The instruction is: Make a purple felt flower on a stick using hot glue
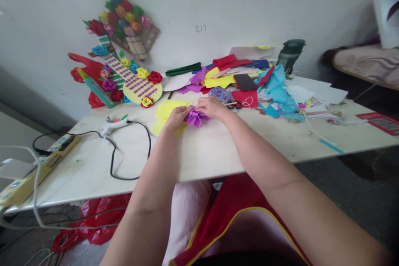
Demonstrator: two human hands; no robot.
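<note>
A purple crepe paper flower (195,118) is between my two hands, above the front middle of the table. My left hand (177,119) pinches its left side. At its upper right, my right hand (210,107) has its fingers closed on the petals. Yellow crepe paper (165,112) lies flat behind and under my left hand. Just behind my right hand are a bundle of lavender string (220,94) and black-handled scissors (235,104), partly covered.
A white glue gun (114,126) with a looping black cord lies left, near a yellow power strip (51,162). A guitar-shaped craft (140,87) with paper flowers leans behind. Coloured paper, a phone (245,82) and a dark bottle (290,56) stand or lie at the back right.
</note>
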